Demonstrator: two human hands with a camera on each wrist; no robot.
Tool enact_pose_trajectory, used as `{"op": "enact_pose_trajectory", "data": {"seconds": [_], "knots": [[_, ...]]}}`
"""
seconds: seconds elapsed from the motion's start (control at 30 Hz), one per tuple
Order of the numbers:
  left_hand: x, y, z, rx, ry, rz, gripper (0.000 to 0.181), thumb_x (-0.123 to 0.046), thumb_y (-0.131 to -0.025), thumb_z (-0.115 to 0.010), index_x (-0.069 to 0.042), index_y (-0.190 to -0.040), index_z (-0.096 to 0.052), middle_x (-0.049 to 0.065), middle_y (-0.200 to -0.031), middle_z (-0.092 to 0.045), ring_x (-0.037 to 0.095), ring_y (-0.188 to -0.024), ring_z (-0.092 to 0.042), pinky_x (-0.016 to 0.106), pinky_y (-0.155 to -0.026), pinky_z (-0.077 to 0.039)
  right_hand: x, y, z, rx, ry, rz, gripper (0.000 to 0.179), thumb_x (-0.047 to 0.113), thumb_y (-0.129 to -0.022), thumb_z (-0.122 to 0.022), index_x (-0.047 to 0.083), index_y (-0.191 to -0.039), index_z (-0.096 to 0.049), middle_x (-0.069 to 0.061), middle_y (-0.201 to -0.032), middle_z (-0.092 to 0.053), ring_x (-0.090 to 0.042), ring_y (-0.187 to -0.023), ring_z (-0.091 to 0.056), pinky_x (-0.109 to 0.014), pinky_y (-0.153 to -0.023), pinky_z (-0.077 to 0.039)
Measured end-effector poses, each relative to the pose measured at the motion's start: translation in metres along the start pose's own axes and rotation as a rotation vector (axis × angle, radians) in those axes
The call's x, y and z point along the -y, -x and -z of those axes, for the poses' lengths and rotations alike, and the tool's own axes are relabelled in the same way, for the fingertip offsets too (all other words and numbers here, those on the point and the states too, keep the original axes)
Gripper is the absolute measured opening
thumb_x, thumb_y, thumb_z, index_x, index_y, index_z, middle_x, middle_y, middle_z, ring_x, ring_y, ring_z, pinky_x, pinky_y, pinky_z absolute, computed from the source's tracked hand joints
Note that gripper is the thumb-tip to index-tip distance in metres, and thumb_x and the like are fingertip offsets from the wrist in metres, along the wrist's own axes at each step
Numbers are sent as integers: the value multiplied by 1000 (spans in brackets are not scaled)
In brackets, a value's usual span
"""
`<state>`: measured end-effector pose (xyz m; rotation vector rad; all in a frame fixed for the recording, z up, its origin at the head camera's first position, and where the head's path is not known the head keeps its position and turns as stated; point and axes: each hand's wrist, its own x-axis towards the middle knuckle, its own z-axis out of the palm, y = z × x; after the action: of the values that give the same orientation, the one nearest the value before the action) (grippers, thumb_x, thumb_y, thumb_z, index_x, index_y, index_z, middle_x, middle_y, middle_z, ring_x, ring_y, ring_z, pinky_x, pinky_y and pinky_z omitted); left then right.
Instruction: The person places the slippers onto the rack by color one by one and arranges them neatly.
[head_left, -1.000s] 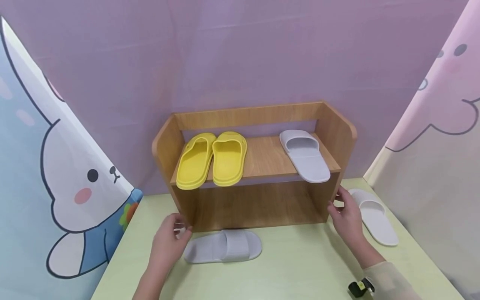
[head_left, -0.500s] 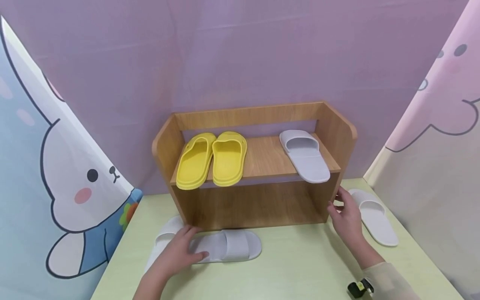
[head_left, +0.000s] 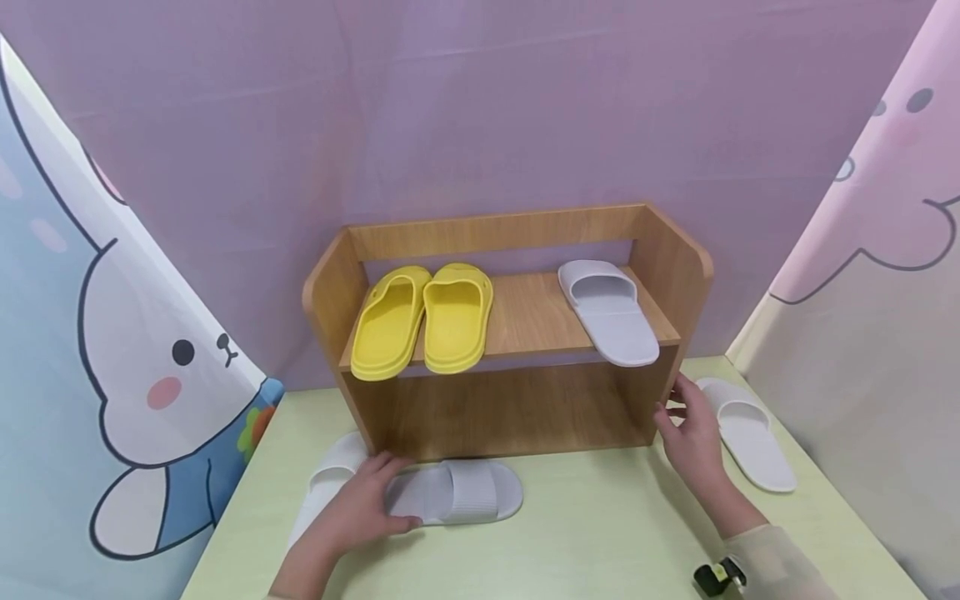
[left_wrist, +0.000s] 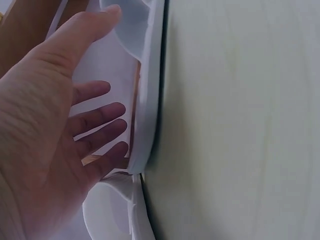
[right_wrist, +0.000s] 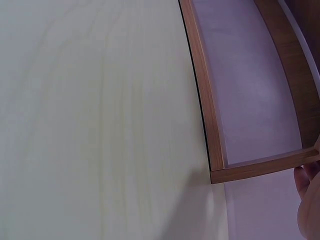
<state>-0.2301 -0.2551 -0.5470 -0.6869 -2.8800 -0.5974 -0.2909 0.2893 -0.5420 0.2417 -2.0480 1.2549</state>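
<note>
My left hand (head_left: 363,508) reaches over the heel end of a grey slide slipper (head_left: 474,492) lying sideways before the wooden shoe rack (head_left: 498,221). In the left wrist view the fingers of this hand (left_wrist: 65,115) are spread and extended behind the slipper sole (left_wrist: 147,120), with the thumb apart. My right hand (head_left: 692,433) holds the rack's right side panel near its front edge, thumb at the edge and fingers at the outer face. Only part of this hand (right_wrist: 310,200) shows beside the panel in the right wrist view.
Two yellow clogs (head_left: 453,333) and a grey slipper (head_left: 618,325) stand on the upper shelf. One pale slipper (head_left: 753,442) lies right of the rack, and another (head_left: 330,475) lies left, partly behind my left arm. A purple cloth (head_left: 495,108) hangs behind.
My left hand has left the rack's lower left corner and moved right over the grey slipper's heel, uncovering the pale slipper at left. The right hand stays at the rack.
</note>
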Motion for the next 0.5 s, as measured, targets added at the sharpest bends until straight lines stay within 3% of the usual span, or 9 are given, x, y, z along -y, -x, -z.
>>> {"op": "enact_pose_trajectory", "data": {"seconds": [0.3,0.5], "knots": [[1,-2,-5,20,-32,-55,83,-56,-77,-96,-14,-144,-71,3,-133,-67,30,-125,-63,56,-107,-56,-2,0,-2,-13,7,-5,68,-21,-88,-71,2,-151,-62,-20,-120,-72,0,-107,-58,-14,-83,-55],[-1,-2,-4,18,-44,-78,82,-54,-75,-98,-13,-141,-73,1,-129,-67,27,-120,-64,54,-105,-57,6,0,-4,-36,2,-12,66,-26,-87,-67,-5,-150,-61,-27,-117,-70,-3,-105,-59,-13,-82,-53]]}}
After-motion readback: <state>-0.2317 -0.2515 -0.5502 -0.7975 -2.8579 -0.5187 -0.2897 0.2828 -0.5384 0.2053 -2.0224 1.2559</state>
